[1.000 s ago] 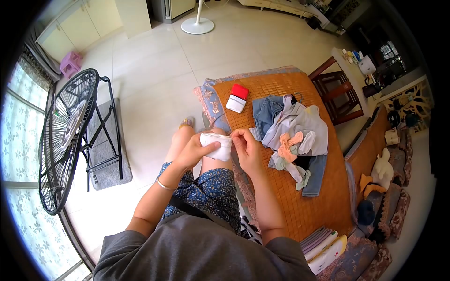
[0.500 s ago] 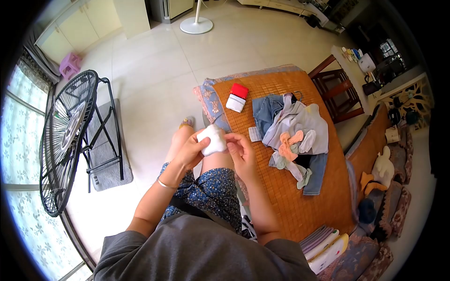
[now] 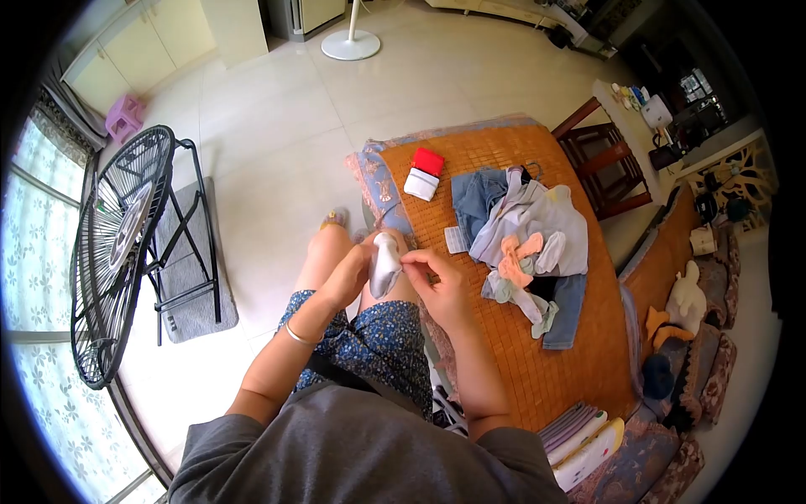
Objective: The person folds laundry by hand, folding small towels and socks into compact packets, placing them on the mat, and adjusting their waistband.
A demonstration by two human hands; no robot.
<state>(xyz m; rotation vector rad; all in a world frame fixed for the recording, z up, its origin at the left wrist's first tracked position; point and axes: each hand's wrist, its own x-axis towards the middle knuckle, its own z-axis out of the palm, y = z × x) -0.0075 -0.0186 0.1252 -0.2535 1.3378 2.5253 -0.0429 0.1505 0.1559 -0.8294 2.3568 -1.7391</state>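
Note:
A small white cloth bundle [image 3: 385,267] is held above my knees. My left hand [image 3: 348,275] grips it from the left, with its fingertips hidden behind the cloth. My right hand [image 3: 437,281] pinches the right edge of the cloth between thumb and forefinger. On the brown woven mat [image 3: 520,378] to the right lie a folded red cloth [image 3: 428,161] and a folded white cloth [image 3: 421,185], touching each other. Beside them is a loose pile with blue jeans [image 3: 475,202], a pale grey garment [image 3: 525,223] and peach-coloured cloth [image 3: 514,262].
A black folding chair [image 3: 126,244] stands at the left on a grey rug [image 3: 180,286]. A wooden chair [image 3: 606,160] is beyond the mat. Folded striped cloths [image 3: 575,433] lie at the near right, and a white plush toy [image 3: 687,302] is at the far right.
The white cloth has been turned and now hangs narrower and more upright between my hands. My right hand has shifted slightly down and pinches its edge.

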